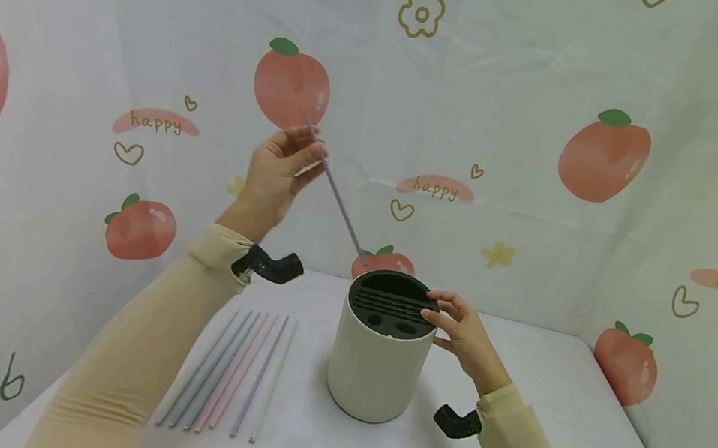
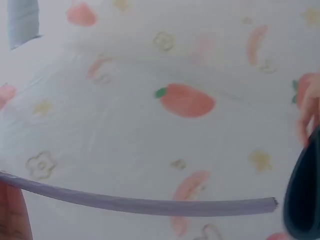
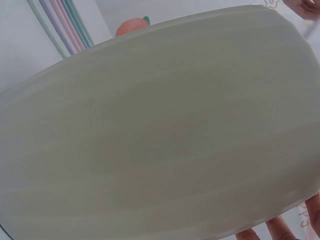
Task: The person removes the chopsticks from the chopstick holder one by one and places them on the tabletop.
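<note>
My left hand (image 1: 276, 179) is raised and pinches a thin purple straw-like stick (image 1: 342, 208) near its upper end. The stick slants down to the right, its lower tip just above the far left rim of a cream round utensil holder (image 1: 373, 377). In the left wrist view, the stick's tip (image 2: 267, 205) points at the dark rim (image 2: 295, 200). A black insert (image 1: 389, 307) with slots, two round holes and a larger opening tops the holder. My right hand (image 1: 467, 337) grips its right rim, fingers (image 3: 280, 230) showing past the wall in the right wrist view.
Several pastel sticks (image 1: 229, 373) in green, blue, pink and purple lie side by side on the white table (image 1: 548, 446), left of the holder. A white curtain (image 1: 523, 64) printed with fruit hangs behind and at the sides.
</note>
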{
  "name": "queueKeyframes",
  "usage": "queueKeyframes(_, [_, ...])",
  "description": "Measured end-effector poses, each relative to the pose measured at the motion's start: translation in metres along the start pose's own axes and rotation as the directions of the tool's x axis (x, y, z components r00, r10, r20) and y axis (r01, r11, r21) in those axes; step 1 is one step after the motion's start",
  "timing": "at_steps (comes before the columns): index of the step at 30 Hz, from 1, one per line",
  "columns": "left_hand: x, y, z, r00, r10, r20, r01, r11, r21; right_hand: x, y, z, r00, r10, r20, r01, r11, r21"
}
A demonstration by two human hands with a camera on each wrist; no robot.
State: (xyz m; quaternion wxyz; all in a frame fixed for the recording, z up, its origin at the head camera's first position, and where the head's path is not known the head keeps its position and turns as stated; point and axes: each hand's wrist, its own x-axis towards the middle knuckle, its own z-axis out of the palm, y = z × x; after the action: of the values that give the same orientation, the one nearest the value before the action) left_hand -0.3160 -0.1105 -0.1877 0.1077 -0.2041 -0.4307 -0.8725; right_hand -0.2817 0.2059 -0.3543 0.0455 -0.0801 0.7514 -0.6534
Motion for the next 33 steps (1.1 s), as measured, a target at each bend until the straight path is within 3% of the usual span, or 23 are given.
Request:
queueKeyframes(4, [0.003,0.023,-0.038,0.996,0.006,-0.094,-0.007,1.000,-0.014,-0.001,0.000,0.000,1.000,0.003,-0.001,-0.003,1.000,-0.007])
queueKeyframes(6, [0.002,0.028,-0.061,0.988,-0.020,-0.152,0.022,1.000,0.015,-0.001,0.001,0.000,1.000,0.003,-0.001,-0.003,1.000,-0.007])
queueKeyframes(9, [-0.007,0.030,-0.097,0.968,-0.097,-0.233,0.121,0.988,0.093,0.000,0.001,-0.001,1.000,-0.001,0.005,0.002,1.000,-0.011])
queueKeyframes(11, [-0.014,0.028,-0.122,0.946,-0.165,-0.280,0.218,0.960,0.173,0.001,0.001,-0.001,1.000,-0.001,0.003,0.001,1.000,-0.013])
queueKeyframes(15, [-0.031,0.015,-0.173,0.906,-0.258,-0.336,0.370,0.868,0.332,0.001,0.001,-0.002,1.000,-0.002,0.001,0.002,1.000,-0.016])
queueKeyframes(18, [-0.046,-0.001,-0.208,0.882,-0.284,-0.376,0.445,0.764,0.467,0.000,0.000,-0.002,1.000,0.000,0.000,0.000,1.000,-0.009])
queueKeyframes(20, [-0.057,-0.014,-0.226,0.863,-0.298,-0.407,0.492,0.678,0.546,-0.001,0.000,-0.002,1.000,-0.001,0.002,0.001,1.000,-0.007])
queueKeyframes(24, [-0.078,-0.038,-0.250,0.812,-0.353,-0.466,0.584,0.531,0.614,0.000,0.000,-0.001,1.000,0.008,-0.003,-0.008,1.000,0.000])
queueKeyframes(26, [-0.087,-0.048,-0.257,0.793,-0.374,-0.480,0.609,0.487,0.626,0.000,-0.001,-0.001,1.000,0.005,-0.003,-0.005,1.000,-0.006])
queueKeyframes(28, [-0.093,-0.057,-0.263,0.779,-0.385,-0.495,0.627,0.459,0.629,0.000,-0.001,-0.001,1.000,0.006,-0.003,-0.006,1.000,-0.008])
queueKeyframes(33, [-0.102,-0.075,-0.271,0.766,-0.397,-0.506,0.641,0.402,0.654,0.001,-0.001,0.000,1.000,0.006,0.001,-0.006,1.000,-0.002])
